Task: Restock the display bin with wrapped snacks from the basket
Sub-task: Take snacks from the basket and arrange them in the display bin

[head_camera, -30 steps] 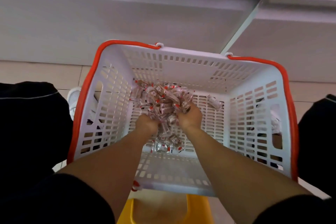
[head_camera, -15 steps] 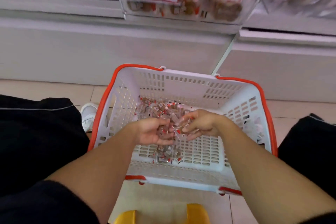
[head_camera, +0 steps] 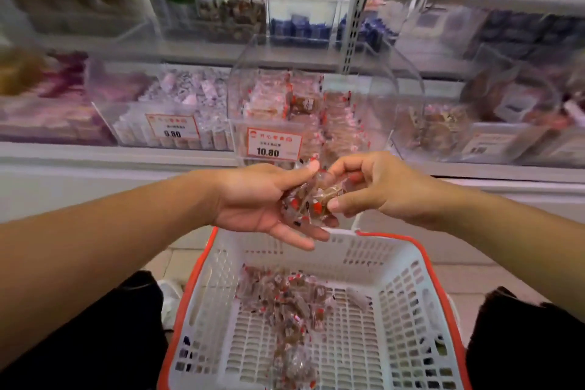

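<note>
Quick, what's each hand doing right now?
Left hand: palm up, thumb curled over a bunch of wrapped snacks.
Right hand: pinching the same bunch.

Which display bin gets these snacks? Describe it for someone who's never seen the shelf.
Find the lower shelf of clear bins. The display bin sits at its middle, straight above the two hands. Its tag reads 10.80, and it holds red-and-clear wrapped snacks; its left neighbour's tag shows a different price.
</note>
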Available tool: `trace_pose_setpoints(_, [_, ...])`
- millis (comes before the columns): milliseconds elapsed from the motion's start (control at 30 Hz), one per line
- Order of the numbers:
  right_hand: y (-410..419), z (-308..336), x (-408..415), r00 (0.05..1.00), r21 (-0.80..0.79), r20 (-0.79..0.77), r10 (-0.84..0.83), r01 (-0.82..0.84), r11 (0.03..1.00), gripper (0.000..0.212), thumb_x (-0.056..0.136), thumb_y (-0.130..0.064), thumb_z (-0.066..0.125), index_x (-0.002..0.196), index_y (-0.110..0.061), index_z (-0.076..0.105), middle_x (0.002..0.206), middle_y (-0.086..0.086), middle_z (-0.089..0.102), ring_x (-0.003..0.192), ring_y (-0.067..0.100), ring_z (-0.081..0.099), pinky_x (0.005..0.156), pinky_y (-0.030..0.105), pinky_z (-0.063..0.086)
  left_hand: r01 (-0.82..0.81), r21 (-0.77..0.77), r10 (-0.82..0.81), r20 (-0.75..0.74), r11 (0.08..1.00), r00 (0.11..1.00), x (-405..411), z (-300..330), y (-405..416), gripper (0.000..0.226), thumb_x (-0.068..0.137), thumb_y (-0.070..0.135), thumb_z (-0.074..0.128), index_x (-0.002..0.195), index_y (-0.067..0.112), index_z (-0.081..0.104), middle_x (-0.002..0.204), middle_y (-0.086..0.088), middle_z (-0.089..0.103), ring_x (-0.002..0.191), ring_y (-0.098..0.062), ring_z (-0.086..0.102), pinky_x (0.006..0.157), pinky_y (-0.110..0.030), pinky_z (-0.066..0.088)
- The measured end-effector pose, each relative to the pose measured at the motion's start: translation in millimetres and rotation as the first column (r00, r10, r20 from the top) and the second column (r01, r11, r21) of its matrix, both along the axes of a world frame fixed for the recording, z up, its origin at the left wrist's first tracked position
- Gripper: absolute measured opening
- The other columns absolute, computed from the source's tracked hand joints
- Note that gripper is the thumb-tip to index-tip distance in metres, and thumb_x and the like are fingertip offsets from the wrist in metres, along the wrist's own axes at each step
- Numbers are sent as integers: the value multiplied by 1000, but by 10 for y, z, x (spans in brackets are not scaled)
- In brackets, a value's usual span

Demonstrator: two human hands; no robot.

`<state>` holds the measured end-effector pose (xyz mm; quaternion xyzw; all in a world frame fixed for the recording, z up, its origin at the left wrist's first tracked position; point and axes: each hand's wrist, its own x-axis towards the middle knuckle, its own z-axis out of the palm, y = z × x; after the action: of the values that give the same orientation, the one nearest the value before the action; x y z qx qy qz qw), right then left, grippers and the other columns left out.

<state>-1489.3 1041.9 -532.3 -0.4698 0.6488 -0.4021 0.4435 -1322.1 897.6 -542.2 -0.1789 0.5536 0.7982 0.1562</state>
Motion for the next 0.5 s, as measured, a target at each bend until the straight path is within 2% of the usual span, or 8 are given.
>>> trace_pose_setpoints(67, [62, 201, 20, 990, -84, -133, -36, 25, 996, 40, 62, -10, 84, 98, -7, 67, 78, 16, 70, 66, 16, 64, 61, 26, 57, 60, -52, -62, -46, 997, 997, 37, 200, 4, 42, 89, 40, 56, 117, 10, 63, 116, -20, 68, 105, -30, 69, 80, -34, 59])
trace_pose_setpoints(100, [85, 272, 22, 983, -122, -178, -50, 28, 992, 44, 59, -10, 85, 100, -8, 66, 84, 18, 71, 66, 17, 64, 63, 27, 58, 83, -77, -88, -63, 994, 994, 51, 254, 7, 35, 89, 32, 58, 114, 9, 65, 115, -20, 68, 104, -28, 69, 82, -31, 59])
trace_pose_setpoints(200, [112, 339, 13, 955, -222, -279, -98, 35, 974, 60, 58, -4, 89, 112, -17, 65, 99, 1, 70, 71, 14, 68, 72, 30, 61, 71, -92, -79, -85, 993, 993, 20, 277, 20, 27, 86, 22, 61, 107, 7, 70, 114, -19, 69, 102, -24, 70, 81, -25, 58])
trace_pose_setpoints(300, [83, 298, 20, 907, -255, -408, -101, -7, 967, 66, 67, 0, 87, 124, -25, 64, 107, -12, 71, 91, 1, 71, 84, 23, 58, 25, -97, -34, -88, 995, 996, -86, 250, 20, 27, 83, 24, 63, 103, 9, 74, 114, -20, 70, 100, -23, 71, 79, -25, 58])
trace_pose_setpoints(400, [61, 253, 45, 807, -270, -582, -99, -77, 960, 70, 78, -9, 82, 139, -30, 55, 133, -13, 62, 120, -6, 57, 106, 25, 46, -4, -57, 0, -75, 998, 997, -162, 241, 0, 39, 81, 26, 66, 112, 3, 69, 118, -22, 68, 106, -26, 69, 81, -27, 59])
trace_pose_setpoints(500, [40, 224, 42, 832, -232, -552, -55, -90, 968, 75, 86, -10, 74, 148, -35, 41, 142, -17, 54, 128, -7, 49, 110, 27, 42, 6, -62, -12, -88, 998, 996, -204, 235, -26, 45, 80, 30, 68, 114, 1, 67, 114, -20, 70, 105, -26, 69, 77, -27, 59])
